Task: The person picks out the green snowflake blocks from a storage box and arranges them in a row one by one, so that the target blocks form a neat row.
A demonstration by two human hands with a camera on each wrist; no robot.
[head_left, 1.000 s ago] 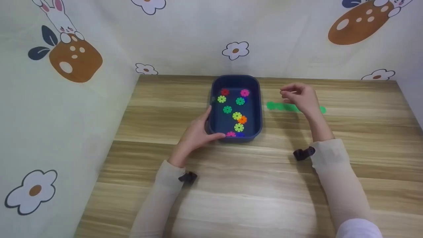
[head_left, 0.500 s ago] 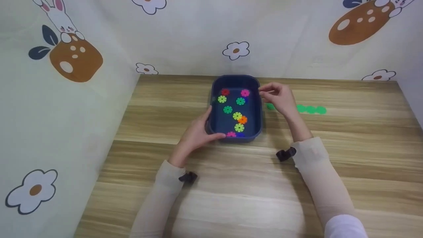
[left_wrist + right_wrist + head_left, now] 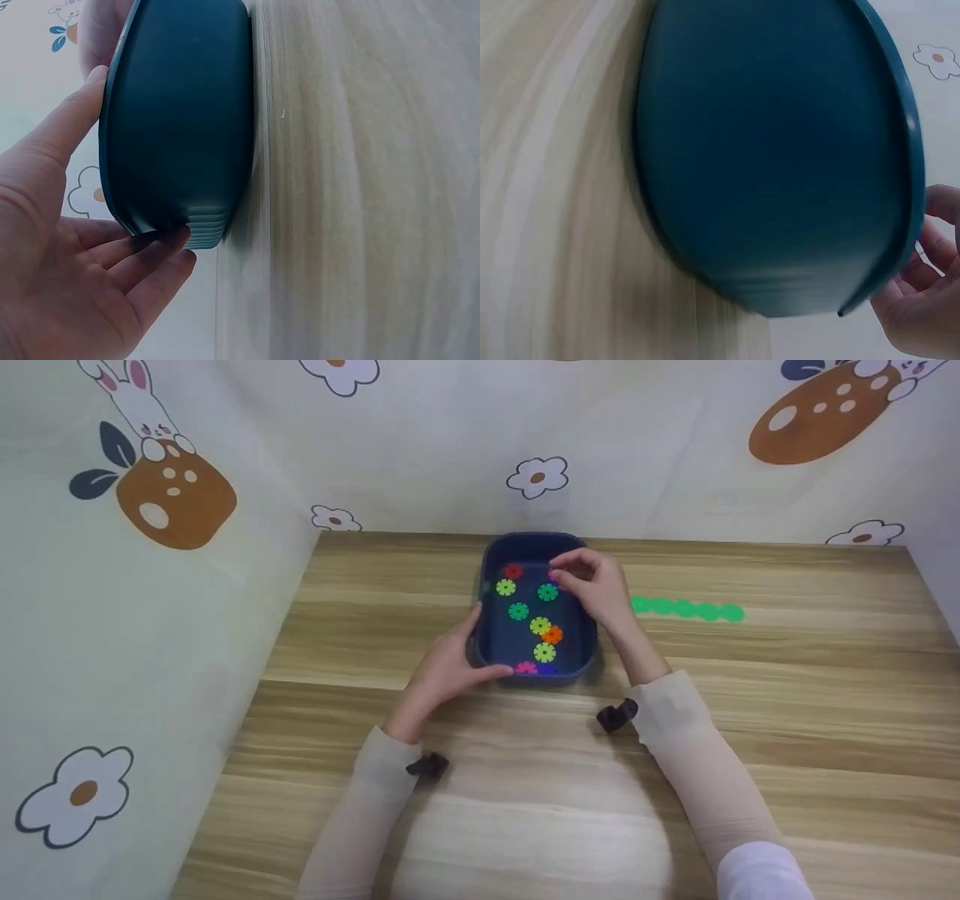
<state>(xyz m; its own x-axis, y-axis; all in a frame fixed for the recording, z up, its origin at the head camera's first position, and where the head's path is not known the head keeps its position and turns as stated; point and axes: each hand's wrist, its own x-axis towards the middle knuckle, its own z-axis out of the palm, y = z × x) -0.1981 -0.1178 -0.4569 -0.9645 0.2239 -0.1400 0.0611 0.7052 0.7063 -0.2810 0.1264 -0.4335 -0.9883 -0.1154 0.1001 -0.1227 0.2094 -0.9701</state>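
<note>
A dark blue plastic bin (image 3: 486,641) stands on the table with loose snowflake discs in it, among them a red one (image 3: 513,571), a green one (image 3: 518,611) and an orange one (image 3: 553,635). My left hand (image 3: 448,660) holds its near left corner, thumb at the near rim and fingers against the left side, as the left wrist view (image 3: 82,277) also shows. Over the bin's right rim reaches my right hand (image 3: 600,589), fingers bent and fingertips beside a mostly hidden pink disc (image 3: 553,574). Nothing is visibly held between them.
To the right of the bin lies a straight row of several green discs (image 3: 684,608), its left end partly behind my right hand. The wooden table (image 3: 525,795) meets a patterned cloth wall (image 3: 420,450) just behind the bin.
My right hand has moved left from above the green row to over the bin, uncovering most of that row. The left hand and the bin have stayed put.
</note>
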